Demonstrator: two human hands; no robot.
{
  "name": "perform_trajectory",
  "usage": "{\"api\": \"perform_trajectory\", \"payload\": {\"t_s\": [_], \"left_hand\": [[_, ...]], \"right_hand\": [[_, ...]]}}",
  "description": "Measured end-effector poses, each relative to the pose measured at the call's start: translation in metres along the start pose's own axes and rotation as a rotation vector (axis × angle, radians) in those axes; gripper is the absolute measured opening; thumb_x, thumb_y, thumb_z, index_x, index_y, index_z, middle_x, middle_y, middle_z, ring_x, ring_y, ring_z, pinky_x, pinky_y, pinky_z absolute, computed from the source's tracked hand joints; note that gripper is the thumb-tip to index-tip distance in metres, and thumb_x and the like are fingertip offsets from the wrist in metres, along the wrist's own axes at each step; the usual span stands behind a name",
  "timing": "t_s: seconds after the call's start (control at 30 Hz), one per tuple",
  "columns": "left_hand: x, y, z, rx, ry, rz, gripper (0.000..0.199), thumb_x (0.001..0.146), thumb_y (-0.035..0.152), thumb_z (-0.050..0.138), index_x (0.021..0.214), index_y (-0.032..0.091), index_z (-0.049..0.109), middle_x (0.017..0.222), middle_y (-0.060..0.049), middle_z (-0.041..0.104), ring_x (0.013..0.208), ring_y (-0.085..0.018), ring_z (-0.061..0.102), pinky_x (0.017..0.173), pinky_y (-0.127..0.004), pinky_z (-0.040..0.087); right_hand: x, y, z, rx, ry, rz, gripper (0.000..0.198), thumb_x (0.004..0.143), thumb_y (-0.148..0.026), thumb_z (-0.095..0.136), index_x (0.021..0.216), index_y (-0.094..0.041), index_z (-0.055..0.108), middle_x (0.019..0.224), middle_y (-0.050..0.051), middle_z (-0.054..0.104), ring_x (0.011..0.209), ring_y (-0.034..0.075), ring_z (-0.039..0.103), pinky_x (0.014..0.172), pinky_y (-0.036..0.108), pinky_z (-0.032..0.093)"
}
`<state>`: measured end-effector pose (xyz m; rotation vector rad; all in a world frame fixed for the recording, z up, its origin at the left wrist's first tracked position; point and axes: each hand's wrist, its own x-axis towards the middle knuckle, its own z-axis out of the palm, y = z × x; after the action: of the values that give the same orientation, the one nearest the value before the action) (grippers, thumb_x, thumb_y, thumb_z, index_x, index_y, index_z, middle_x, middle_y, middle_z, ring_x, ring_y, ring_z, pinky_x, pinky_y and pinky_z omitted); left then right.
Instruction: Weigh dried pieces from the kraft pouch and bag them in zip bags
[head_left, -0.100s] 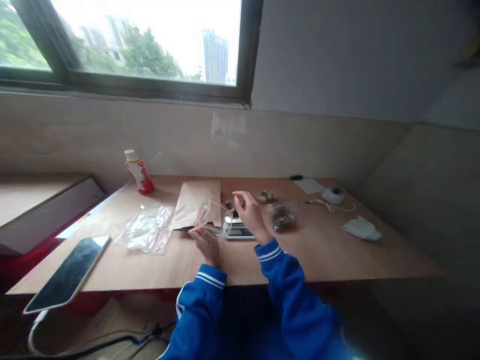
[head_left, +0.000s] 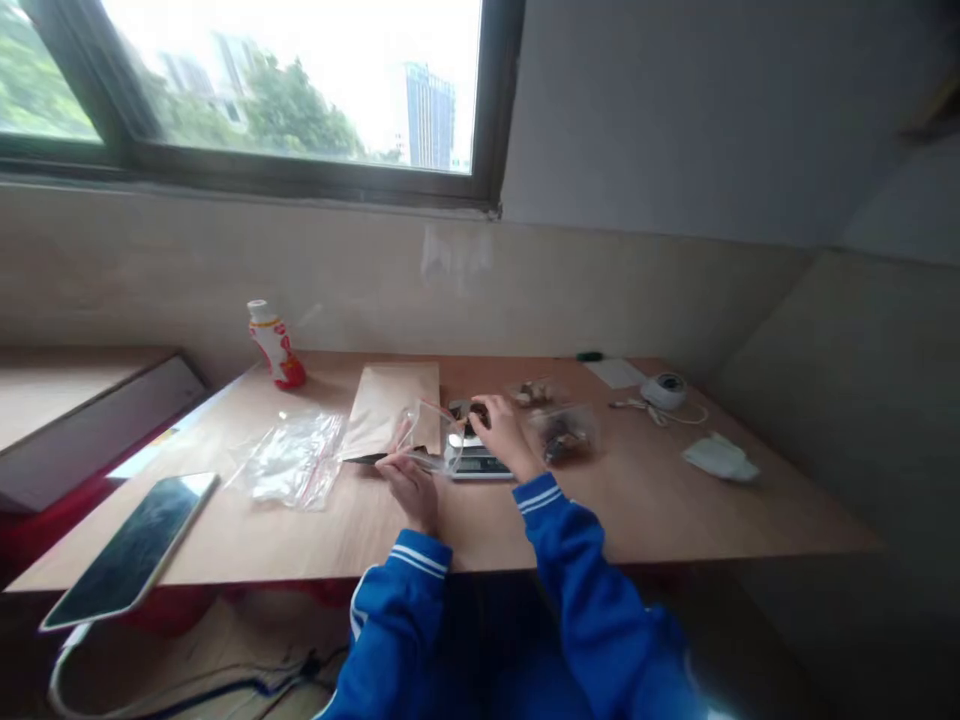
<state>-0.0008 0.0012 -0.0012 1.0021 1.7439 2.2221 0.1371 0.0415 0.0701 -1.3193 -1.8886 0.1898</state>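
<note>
My left hand is closed on the edge of a clear plastic zip bag, whose mouth stands open. Under and beside the bag is a small digital scale with dark pieces on it, partly hidden. Over the scale, my right hand has its thumb and fingertips around a dark brown piece, too small to name. To the right of that hand lie a clear bag of dark pieces and a clear bag of pale pieces.
A brown paper envelope, flat plastic bags and a red-white bottle are on the left. A phone overhangs the table's front left edge. At right are a white camera-like device, paper and a tissue pack.
My right hand has come down slightly toward the scale, and its fingers have closed around a dark brown piece. My left hand keeps its hold on the bag.
</note>
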Motion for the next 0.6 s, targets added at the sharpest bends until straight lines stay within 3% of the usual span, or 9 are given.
{"api": "perform_trajectory", "payload": {"t_s": [0.13, 0.33, 0.6], "left_hand": [[0.000, 0.002, 0.001, -0.014, -0.002, -0.008, 0.034, 0.090, 0.051, 0.036, 0.083, 0.019, 0.045, 0.080, -0.007, 0.060, 0.069, -0.018, 0.060, 0.062, -0.032, 0.047], [0.001, 0.001, 0.002, -0.031, 0.019, 0.015, 0.036, 0.090, 0.051, 0.037, 0.083, 0.018, 0.048, 0.080, -0.007, 0.062, 0.068, -0.019, 0.063, 0.061, -0.032, 0.049], [0.001, -0.003, 0.002, -0.061, 0.009, 0.045, 0.031, 0.090, 0.046, 0.038, 0.083, 0.018, 0.048, 0.081, -0.007, 0.063, 0.071, -0.018, 0.063, 0.063, -0.031, 0.049]], "right_hand": [[-0.007, 0.020, 0.016, -0.148, -0.140, -0.024, 0.032, 0.081, -0.016, 0.058, 0.113, -0.018, 0.060, 0.113, 0.012, 0.056, 0.107, 0.027, 0.051, 0.094, 0.042, 0.043], [-0.009, 0.021, 0.014, -0.171, -0.144, -0.035, 0.028, 0.079, -0.006, 0.054, 0.102, -0.018, 0.064, 0.104, 0.011, 0.057, 0.104, 0.025, 0.053, 0.089, 0.040, 0.047], [-0.016, 0.032, 0.003, 0.131, 0.029, 0.062, 0.026, 0.077, -0.007, 0.050, 0.094, -0.016, 0.067, 0.098, 0.009, 0.062, 0.092, 0.020, 0.061, 0.082, 0.033, 0.051]]}}
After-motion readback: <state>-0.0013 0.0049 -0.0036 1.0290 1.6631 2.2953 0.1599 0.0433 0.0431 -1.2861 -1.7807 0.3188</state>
